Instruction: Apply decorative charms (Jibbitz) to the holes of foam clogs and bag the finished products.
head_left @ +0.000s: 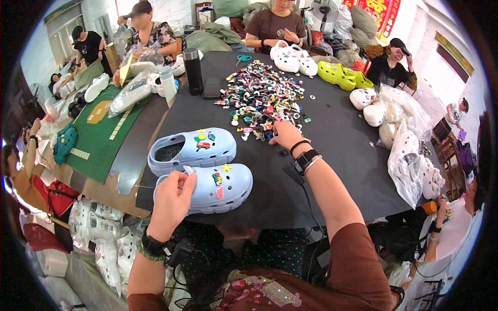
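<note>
Two light blue clogs lie side by side on the dark table. The far clog [210, 147] carries a red car charm and other colourful charms; on the near clog [233, 184] are a yellow star, a dark green-and-red charm and a pink one. My left hand [175, 199] is closed over the near clog's heel end, with a small pale piece showing at its fingertips that I cannot make out. At the near edge of a heap of colourful shoe charms [267, 93], my right hand [286, 136] has its fingers bent down and together; what they pinch is hidden.
A black bottle [192, 71] and a dark flat case [211, 87] stand left of the heap. Beyond it are teal scissors [243, 59], white clogs [293, 58] and lime clogs [337, 75]. Bagged white clogs [404, 166] line the right edge. Several co-workers sit around.
</note>
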`<state>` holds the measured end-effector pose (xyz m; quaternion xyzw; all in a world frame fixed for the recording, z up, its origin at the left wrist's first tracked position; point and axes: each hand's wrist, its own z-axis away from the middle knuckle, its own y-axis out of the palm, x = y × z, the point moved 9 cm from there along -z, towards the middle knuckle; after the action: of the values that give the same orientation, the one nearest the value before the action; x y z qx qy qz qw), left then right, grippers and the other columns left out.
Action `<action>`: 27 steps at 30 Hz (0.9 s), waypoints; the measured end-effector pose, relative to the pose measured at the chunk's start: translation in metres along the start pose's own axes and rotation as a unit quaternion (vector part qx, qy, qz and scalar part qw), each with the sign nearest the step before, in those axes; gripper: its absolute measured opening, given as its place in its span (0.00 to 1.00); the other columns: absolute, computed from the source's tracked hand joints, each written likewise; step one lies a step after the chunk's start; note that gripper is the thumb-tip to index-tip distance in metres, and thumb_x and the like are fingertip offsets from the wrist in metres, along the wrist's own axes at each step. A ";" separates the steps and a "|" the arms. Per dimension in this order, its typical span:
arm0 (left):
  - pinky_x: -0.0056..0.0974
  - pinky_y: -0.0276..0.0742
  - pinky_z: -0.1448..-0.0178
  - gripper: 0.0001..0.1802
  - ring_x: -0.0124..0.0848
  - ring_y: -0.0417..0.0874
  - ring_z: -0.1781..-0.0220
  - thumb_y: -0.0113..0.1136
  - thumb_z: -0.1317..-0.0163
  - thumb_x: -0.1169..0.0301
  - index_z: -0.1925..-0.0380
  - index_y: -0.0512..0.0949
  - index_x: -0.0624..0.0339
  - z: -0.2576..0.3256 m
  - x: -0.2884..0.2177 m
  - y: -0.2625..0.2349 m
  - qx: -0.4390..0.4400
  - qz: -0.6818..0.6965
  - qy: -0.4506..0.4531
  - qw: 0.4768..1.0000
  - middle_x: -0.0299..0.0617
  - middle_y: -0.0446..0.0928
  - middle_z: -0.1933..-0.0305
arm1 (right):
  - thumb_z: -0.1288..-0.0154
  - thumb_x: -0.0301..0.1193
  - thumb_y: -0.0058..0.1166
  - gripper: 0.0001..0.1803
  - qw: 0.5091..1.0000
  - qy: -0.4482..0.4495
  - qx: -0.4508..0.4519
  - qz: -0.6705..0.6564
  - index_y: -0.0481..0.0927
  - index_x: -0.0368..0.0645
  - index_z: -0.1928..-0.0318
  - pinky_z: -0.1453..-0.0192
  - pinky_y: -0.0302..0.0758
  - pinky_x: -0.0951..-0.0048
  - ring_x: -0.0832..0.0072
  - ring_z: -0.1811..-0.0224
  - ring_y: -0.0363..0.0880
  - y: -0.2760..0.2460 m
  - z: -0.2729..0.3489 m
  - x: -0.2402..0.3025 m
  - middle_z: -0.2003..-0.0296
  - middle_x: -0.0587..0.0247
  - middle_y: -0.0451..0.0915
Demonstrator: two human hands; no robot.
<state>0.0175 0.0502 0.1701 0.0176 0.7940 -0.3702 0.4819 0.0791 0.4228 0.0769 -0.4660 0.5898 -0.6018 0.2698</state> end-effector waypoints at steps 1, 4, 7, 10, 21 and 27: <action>0.35 0.70 0.70 0.17 0.26 0.74 0.74 0.57 0.32 0.61 0.69 0.76 0.68 -0.001 0.006 0.002 -0.003 -0.002 -0.001 1.000 0.42 0.77 0.77 | 0.58 0.35 0.75 0.22 1.000 0.000 0.003 0.002 0.77 0.41 0.65 0.51 0.74 0.59 0.55 0.54 0.77 0.005 0.000 -0.004 0.63 0.53 0.79; 0.34 0.68 0.70 0.21 0.25 0.72 0.75 0.56 0.31 0.58 0.71 0.77 0.70 -0.006 0.030 0.019 0.061 0.066 -0.069 0.994 0.33 0.75 0.78 | 0.54 0.29 0.71 0.15 0.999 -0.031 -0.027 0.015 0.81 0.40 0.67 0.52 0.75 0.59 0.56 0.57 0.80 0.003 0.000 -0.010 0.66 0.53 0.82; 0.36 0.73 0.65 0.25 0.30 0.77 0.74 0.61 0.36 0.54 0.73 0.78 0.71 -0.014 0.043 0.025 0.059 0.024 -0.100 0.993 0.47 0.77 0.78 | 0.51 0.26 0.68 0.12 0.998 0.003 -0.036 -0.051 0.84 0.43 0.62 0.54 0.78 0.61 0.58 0.60 0.83 -0.010 0.006 -0.010 0.65 0.54 0.84; 0.39 0.72 0.67 0.25 0.34 0.77 0.76 0.64 0.39 0.54 0.76 0.78 0.71 -0.018 0.037 0.032 0.038 -0.024 -0.077 0.996 0.48 0.78 0.78 | 0.49 0.29 0.63 0.08 0.996 -0.022 -0.049 -0.078 0.84 0.43 0.66 0.52 0.77 0.57 0.54 0.60 0.81 -0.034 0.015 -0.005 0.67 0.52 0.83; 0.44 0.68 0.63 0.18 0.44 0.72 0.69 0.64 0.39 0.62 0.72 0.69 0.65 0.002 0.028 0.036 -0.050 0.006 0.036 0.998 0.48 0.70 0.72 | 0.43 0.20 0.61 0.10 0.916 -0.318 0.017 -0.245 0.82 0.41 0.60 0.62 0.77 0.71 0.69 0.66 0.80 -0.097 0.108 0.184 0.68 0.61 0.79; 0.44 0.67 0.64 0.18 0.44 0.71 0.70 0.65 0.40 0.64 0.73 0.67 0.64 0.008 0.020 0.029 -0.073 0.006 0.051 0.996 0.47 0.67 0.73 | 0.45 0.21 0.62 0.07 0.930 -0.271 0.064 -0.240 0.79 0.38 0.65 0.62 0.77 0.65 0.60 0.67 0.81 -0.069 0.110 0.211 0.69 0.55 0.79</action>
<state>0.0243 0.0595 0.1359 0.0056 0.8421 -0.3073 0.4432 0.1022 0.1987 0.1799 -0.7210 0.3252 -0.5356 0.2958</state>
